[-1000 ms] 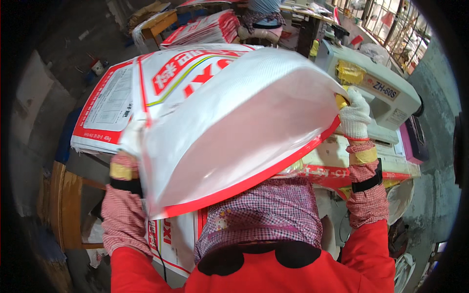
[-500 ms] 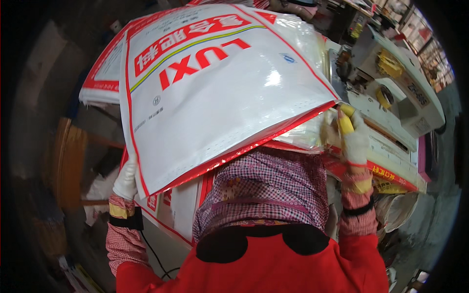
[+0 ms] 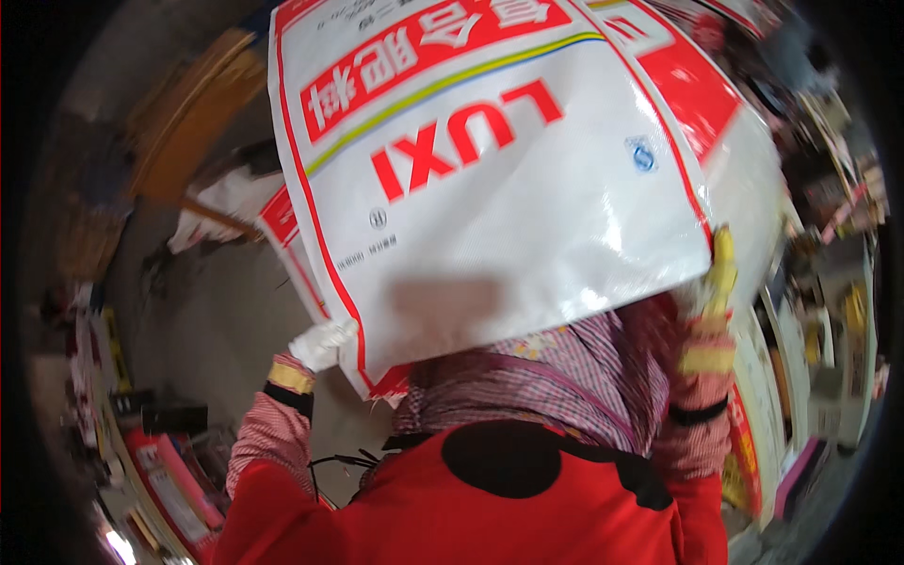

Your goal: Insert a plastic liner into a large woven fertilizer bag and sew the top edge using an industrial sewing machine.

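A large white woven sack with red borders and red print fills the upper middle of the head view, held up flat in front of me. My left hand, in a white glove, grips its lower left edge. At the sack's right edge my right hand, in a white and yellow glove, grips the side. A second sack of the same kind shows just behind the left edge. My checked sleeves and red apron lie below.
A sewing machine and work table stand at the right with stacked sacks along the edge. Wooden boards and a pale floor lie to the left. Clutter lines the lower left rim.
The sack has swung further up and leftward and now shows its printed face. My view has turned left, so the machine has slid toward the right rim.
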A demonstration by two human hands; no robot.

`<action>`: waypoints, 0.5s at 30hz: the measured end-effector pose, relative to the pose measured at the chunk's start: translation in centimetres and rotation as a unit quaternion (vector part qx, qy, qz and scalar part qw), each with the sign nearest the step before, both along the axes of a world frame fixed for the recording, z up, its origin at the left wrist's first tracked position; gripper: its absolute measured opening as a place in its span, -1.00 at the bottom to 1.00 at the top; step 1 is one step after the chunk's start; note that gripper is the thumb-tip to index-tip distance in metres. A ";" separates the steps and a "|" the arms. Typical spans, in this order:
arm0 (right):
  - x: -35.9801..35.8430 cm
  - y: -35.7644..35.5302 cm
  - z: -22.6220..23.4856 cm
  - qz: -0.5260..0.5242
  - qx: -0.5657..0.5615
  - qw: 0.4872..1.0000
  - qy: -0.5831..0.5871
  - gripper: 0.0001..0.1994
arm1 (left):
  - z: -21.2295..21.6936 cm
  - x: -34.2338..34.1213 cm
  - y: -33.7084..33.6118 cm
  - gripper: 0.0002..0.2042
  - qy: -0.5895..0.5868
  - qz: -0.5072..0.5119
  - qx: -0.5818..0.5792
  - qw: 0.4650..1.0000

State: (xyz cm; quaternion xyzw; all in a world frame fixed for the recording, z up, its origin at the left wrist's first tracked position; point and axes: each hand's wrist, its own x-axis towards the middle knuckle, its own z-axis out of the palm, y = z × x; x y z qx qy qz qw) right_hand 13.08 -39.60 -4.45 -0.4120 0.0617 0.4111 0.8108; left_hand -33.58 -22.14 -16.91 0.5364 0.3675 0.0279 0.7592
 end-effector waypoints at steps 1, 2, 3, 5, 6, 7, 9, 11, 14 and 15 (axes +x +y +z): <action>-2.3 1.1 -0.2 0.010 -0.013 0.999 -0.031 -0.49 | -6.0 -5.2 -0.8 -0.55 0.046 0.024 0.082 0.995; -3.0 0.2 -2.4 0.058 -0.138 0.923 -0.353 -0.52 | -3.4 -3.4 -0.8 -0.56 0.276 -0.095 0.119 0.949; -3.8 0.1 -5.7 0.105 -0.227 0.737 -0.628 -0.56 | -5.1 -5.5 -2.5 -0.57 0.237 -0.070 0.217 0.944; -2.6 1.5 -12.6 0.320 -0.386 0.785 -0.364 -0.50 | -15.4 -15.4 -5.4 -0.65 0.189 0.129 -0.113 0.967; -4.3 3.1 -14.1 0.308 -0.297 0.875 -0.225 -0.49 | -18.2 -16.1 -7.3 -0.64 0.145 0.228 -0.178 0.946; -6.7 4.7 -14.6 0.283 -0.197 0.936 -0.071 -0.47 | -19.0 -15.9 -8.5 -0.64 0.104 0.318 -0.238 0.912; -10.8 7.2 -7.7 0.441 -0.224 0.868 -0.039 -0.45 | -18.9 -16.2 -11.9 -0.66 0.350 0.168 -0.021 0.921; -9.3 8.7 -12.4 0.494 -0.263 0.819 -0.125 -0.45 | -19.5 -18.0 -14.0 -0.64 0.488 0.017 0.091 0.868; -8.6 10.0 -15.7 0.417 -0.211 0.879 -0.096 -0.52 | -8.9 -5.9 -12.3 -0.68 0.484 0.404 -0.069 0.773; -9.0 11.0 -17.2 0.360 -0.164 0.918 -0.014 -0.55 | -8.1 -6.2 -12.7 -0.68 0.484 0.414 -0.068 0.768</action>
